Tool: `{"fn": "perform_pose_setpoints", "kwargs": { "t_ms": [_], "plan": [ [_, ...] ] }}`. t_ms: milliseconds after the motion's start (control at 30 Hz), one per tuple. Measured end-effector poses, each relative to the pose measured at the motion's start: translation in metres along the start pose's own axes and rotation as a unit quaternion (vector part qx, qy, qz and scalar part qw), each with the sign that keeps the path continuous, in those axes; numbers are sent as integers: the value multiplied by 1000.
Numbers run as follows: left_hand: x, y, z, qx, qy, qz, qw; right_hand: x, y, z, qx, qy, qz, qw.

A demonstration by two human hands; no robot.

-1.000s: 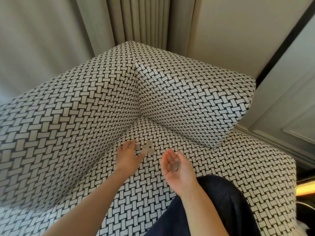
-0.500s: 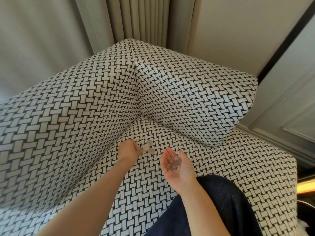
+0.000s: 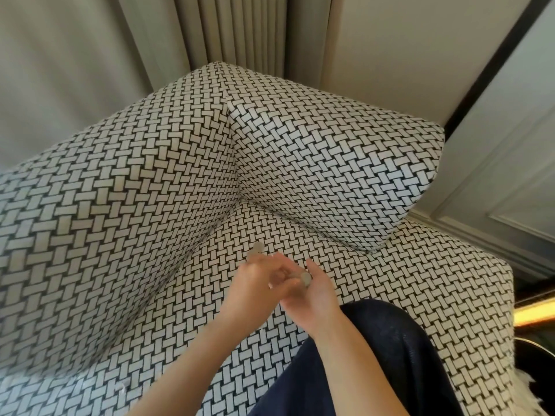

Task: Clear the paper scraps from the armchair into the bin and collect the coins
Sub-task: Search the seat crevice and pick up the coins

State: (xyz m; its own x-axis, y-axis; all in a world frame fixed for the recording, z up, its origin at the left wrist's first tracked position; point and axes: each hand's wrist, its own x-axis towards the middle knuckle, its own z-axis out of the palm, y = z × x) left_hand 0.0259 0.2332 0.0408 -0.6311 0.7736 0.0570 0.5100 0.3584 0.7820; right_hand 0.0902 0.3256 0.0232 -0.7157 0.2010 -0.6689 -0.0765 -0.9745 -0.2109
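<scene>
On the black-and-white woven armchair seat (image 3: 390, 295), near the corner where back and arm meet, a silvery coin (image 3: 257, 247) lies just beyond my hands. My left hand (image 3: 255, 283) reaches across to my right hand (image 3: 319, 298), its blurred fingertips at the right palm. A coin (image 3: 306, 279) stands on edge where the two hands meet, and my left fingers seem to pinch it. My right hand is cupped palm-up; my left fingers hide what lies in it. No paper scraps or bin are in view.
The chair's padded back (image 3: 105, 220) rises on the left and an arm cushion (image 3: 330, 163) on the right. My dark-clothed knee (image 3: 375, 355) rests on the seat's front. Curtains (image 3: 240, 28) and a panelled wall (image 3: 510, 175) stand behind.
My left hand left the coins on the seat and swung right to my cupped right palm, bringing a coin with it. Fewer coins show on the seat.
</scene>
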Motion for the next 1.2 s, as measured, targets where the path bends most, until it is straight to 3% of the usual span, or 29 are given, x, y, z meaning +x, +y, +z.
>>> {"fn": "perform_pose_setpoints", "kwargs": {
  "t_ms": [67, 167, 233, 333, 467, 633, 767, 933, 1200],
  "plan": [
    [1, 0, 3, 57, -17, 46, 997, -1, -1, 0, -6, 1, 3, 1000],
    [4, -10, 4, 104, 29, 124, 986, -2, 0, 1, 9, 2, -7, 1000],
    [6, -17, 0, 66, 82, 92, 990, -1, 1, 1, 21, -2, -21, 1000],
    [15, -41, -2, 32, 141, -41, 989, 1, -1, 1, 45, -3, -48, 998],
    [34, -78, 3, 95, 29, -183, 978, 0, -4, 0, 103, -2, -95, 990],
    [56, -84, 15, 172, -50, -177, 968, 0, -4, 2, 125, 3, -105, 987],
    [70, -85, 22, 231, -52, -152, 960, -1, -4, 2, 109, 9, -103, 989],
    [72, -90, 22, 142, -24, -153, 978, 0, -5, 2, 97, 19, -96, 990],
    [80, -91, 22, 159, -30, -185, 969, 3, -4, 2, 80, 34, -97, 991]
  ]
}}
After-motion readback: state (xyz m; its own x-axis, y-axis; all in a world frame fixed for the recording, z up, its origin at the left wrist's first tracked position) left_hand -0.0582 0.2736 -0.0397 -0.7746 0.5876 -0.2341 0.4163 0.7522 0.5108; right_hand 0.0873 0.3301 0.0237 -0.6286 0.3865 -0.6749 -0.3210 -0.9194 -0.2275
